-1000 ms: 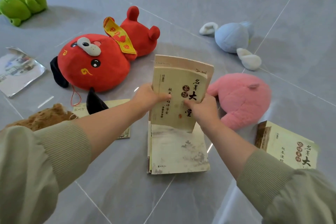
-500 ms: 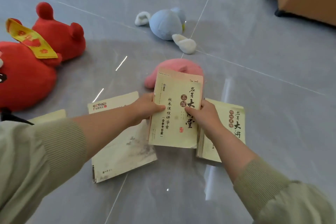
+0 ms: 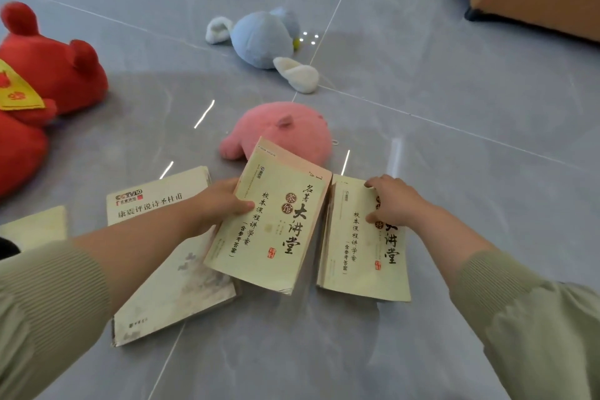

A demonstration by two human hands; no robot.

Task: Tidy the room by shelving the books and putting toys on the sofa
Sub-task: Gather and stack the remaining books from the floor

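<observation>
One raised book [image 3: 269, 224] stays in left hand [image 3: 220, 204]; right hand [image 3: 396, 201] grips floor book [image 3: 357, 266].

Three pale book covers on the floor carry Chinese print. The left book [image 3: 156, 269] has a "CCTV10" logo at its far edge, above the title "康震评说诗圣杜甫"; small print at its near edge is too small to read. The middle book [image 3: 269, 224] reads "名著大讲堂", with "茶馆" in two brown discs, then "校本课程讲学案" and "(含参考答案)". The right book [image 3: 357, 256] shows "讲堂", "校本课程讲学案" and "(含参考答案)"; the right hand [image 3: 394, 201] covers the rest of its title.
</observation>
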